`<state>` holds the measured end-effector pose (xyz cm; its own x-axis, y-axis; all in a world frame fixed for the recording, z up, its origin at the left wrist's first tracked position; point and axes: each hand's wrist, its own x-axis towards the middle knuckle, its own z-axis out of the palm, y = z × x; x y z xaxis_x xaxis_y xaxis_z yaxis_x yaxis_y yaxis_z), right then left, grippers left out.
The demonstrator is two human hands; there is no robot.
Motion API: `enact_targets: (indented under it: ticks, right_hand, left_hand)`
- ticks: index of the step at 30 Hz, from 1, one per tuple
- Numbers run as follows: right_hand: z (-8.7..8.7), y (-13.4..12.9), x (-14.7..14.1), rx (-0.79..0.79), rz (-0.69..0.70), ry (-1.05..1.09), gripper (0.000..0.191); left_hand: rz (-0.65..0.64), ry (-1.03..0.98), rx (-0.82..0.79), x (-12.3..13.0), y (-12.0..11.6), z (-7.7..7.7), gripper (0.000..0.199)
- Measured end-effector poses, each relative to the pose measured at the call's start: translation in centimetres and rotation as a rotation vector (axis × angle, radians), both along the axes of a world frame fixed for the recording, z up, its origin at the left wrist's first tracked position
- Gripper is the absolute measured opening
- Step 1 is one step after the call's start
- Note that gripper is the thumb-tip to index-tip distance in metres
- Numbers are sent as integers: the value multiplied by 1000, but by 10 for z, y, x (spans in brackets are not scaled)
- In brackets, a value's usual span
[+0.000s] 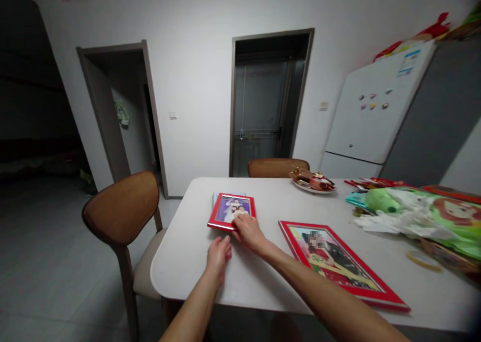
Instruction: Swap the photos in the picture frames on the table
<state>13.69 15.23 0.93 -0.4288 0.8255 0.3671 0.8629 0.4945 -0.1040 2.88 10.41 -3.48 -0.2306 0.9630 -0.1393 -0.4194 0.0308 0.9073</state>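
Note:
A small red picture frame [230, 209] with a photo of several people on a purple ground lies on the white table [180, 262]. My right hand [248, 231] is closed on its near right corner, with the fingers over the front. Just short of the frame's near edge is my left hand [218, 254], its fingers loosely bent and apart, holding nothing. Under the small frame, a light-blue edge [214, 198] shows; what it belongs to is mostly hidden. A larger red picture frame [332, 257] lies face up to the right, partly behind my right forearm.
A plate [315, 187] of wrapped items stands at the far edge. To the right are a green bag [451, 226], crumpled white tissue [398, 219] and a roll of tape [424, 261]. Wooden chairs stand at the left [124, 206] and behind the table. A fridge [368, 111] is beyond.

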Motion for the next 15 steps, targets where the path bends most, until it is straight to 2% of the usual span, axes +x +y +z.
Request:
enact_targets:
  ticks: [3,5,8,10,12,15]
  right_hand:
    - [-6,-30,-5,-26,77,1,17]
    - [-7,-46,-6,-64,136,139,20]
    - [3,-61,-2,-174,159,580,35]
    - [17,-70,4,-316,99,939,46]
    - [32,-82,13,-489,49,1254,51]
    - [49,-107,30,-662,100,1583,55]
  left_hand:
    - [35,-103,104,3,-3,6,27]
    - [71,-122,171,5,-9,11,26]
    - [93,-80,244,6,-30,22,30]
    - [85,-24,284,6,-51,33,30]
    - [41,117,352,6,-74,45,30]
    - [-79,626,523,7,-108,55,38]
